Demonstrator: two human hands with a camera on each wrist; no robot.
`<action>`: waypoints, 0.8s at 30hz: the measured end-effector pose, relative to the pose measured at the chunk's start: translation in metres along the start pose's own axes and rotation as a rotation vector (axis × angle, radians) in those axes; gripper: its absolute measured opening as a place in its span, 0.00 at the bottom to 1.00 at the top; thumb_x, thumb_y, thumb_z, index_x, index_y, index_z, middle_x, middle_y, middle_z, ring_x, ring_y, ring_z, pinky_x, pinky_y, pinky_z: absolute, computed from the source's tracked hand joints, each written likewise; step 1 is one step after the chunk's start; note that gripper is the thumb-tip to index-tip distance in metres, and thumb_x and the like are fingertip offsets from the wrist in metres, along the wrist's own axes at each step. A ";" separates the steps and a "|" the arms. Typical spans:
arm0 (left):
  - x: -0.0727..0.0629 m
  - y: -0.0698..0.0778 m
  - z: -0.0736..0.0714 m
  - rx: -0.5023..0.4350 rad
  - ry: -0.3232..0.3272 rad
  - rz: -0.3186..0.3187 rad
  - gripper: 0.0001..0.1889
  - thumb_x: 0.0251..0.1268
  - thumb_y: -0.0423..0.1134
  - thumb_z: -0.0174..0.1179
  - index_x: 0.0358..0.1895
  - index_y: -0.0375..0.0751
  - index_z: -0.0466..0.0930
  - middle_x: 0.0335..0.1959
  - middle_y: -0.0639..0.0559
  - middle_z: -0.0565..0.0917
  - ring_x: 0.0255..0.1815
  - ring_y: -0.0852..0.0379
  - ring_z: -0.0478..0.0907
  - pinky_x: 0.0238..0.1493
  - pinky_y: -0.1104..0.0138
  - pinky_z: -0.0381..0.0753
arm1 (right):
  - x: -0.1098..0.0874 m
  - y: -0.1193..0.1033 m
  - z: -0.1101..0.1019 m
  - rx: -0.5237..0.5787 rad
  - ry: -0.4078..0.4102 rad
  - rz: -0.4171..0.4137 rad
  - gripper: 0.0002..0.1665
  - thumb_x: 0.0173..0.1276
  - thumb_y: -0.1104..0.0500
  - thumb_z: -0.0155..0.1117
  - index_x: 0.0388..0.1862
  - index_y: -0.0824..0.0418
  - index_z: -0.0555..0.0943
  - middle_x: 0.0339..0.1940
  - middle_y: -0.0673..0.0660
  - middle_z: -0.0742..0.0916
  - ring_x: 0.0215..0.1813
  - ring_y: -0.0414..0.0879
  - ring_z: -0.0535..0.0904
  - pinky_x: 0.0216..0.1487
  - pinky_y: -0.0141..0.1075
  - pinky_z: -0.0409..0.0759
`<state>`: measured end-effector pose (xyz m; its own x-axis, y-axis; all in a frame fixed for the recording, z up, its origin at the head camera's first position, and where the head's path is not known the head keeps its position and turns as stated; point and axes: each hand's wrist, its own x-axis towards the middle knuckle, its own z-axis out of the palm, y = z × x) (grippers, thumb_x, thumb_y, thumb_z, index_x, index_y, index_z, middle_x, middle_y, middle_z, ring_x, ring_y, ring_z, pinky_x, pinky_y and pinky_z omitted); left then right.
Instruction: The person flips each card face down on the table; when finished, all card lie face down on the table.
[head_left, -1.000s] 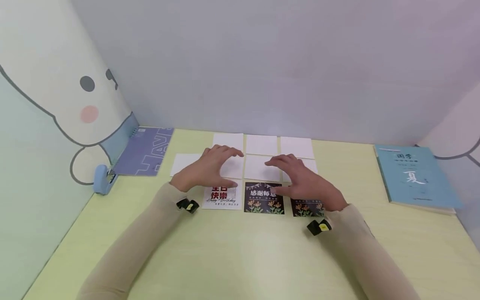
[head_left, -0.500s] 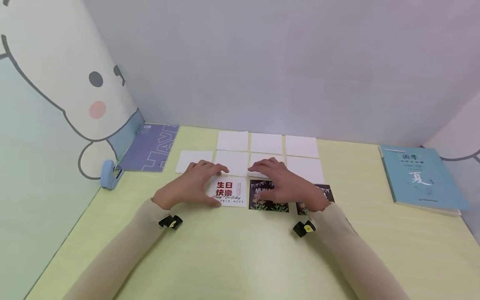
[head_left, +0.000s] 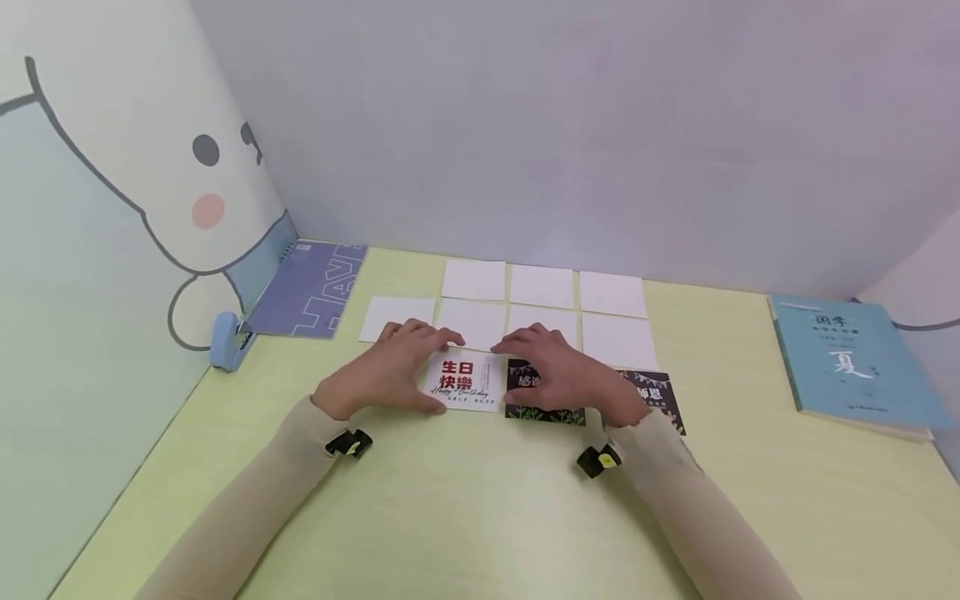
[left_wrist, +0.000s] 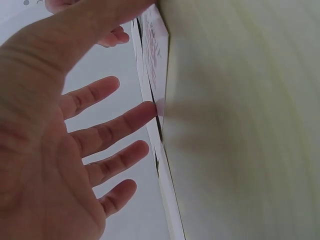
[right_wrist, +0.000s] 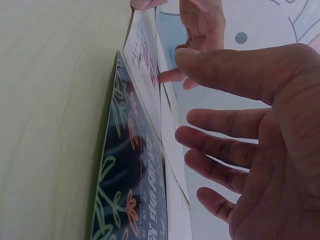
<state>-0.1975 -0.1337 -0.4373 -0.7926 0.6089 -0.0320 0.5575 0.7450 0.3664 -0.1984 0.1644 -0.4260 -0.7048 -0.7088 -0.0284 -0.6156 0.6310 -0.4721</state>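
A white birthday card [head_left: 474, 385] with red characters lies flat in the front row. My left hand [head_left: 386, 368] spans its left side, index finger at the upper edge and thumb by the lower left corner. In the left wrist view, a fingertip of that hand [left_wrist: 75, 135] meets the card's edge [left_wrist: 156, 60]. Spread above the dark flower card [head_left: 551, 415] is my right hand [head_left: 566, 377], hiding part of it. The right wrist view shows this hand [right_wrist: 270, 145] apart from the dark card [right_wrist: 132, 160], holding nothing. A second dark card [head_left: 658, 390] lies partly behind the right wrist.
Several plain white cards [head_left: 542, 286] lie in two rows behind the printed ones. At the left are a purple notebook [head_left: 311, 287] and a blue stapler-like object [head_left: 227, 342]. A blue book [head_left: 855, 362] lies at the right. A wall [head_left: 562, 142] borders the table's back.
Both hands have come lower onto the front row, the left hand reaching the birthday card's left side. The head view has shifted, so the cards appear further right.
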 end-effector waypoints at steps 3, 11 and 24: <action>0.000 0.000 0.000 -0.016 -0.011 0.002 0.49 0.48 0.55 0.84 0.75 0.58 0.69 0.63 0.55 0.83 0.70 0.47 0.72 0.71 0.43 0.63 | -0.001 0.001 0.000 0.007 -0.003 0.005 0.38 0.68 0.48 0.74 0.75 0.58 0.77 0.73 0.59 0.81 0.74 0.60 0.72 0.69 0.63 0.69; 0.000 -0.004 -0.005 -0.075 0.015 0.038 0.49 0.46 0.54 0.85 0.73 0.58 0.68 0.61 0.54 0.81 0.64 0.52 0.75 0.71 0.45 0.64 | 0.000 0.001 0.002 0.033 0.000 0.014 0.49 0.61 0.41 0.82 0.77 0.57 0.75 0.76 0.57 0.79 0.78 0.59 0.69 0.72 0.64 0.67; 0.000 -0.003 -0.011 -0.156 0.037 0.062 0.48 0.46 0.52 0.85 0.73 0.51 0.69 0.60 0.52 0.82 0.63 0.54 0.77 0.68 0.48 0.65 | 0.004 -0.003 0.011 -0.027 0.050 0.085 0.61 0.51 0.33 0.87 0.79 0.57 0.74 0.78 0.59 0.77 0.78 0.56 0.70 0.75 0.65 0.67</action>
<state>-0.2021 -0.1390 -0.4279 -0.7681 0.6397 0.0279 0.5624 0.6532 0.5070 -0.1957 0.1566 -0.4344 -0.7714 -0.6359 -0.0234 -0.5614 0.6974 -0.4456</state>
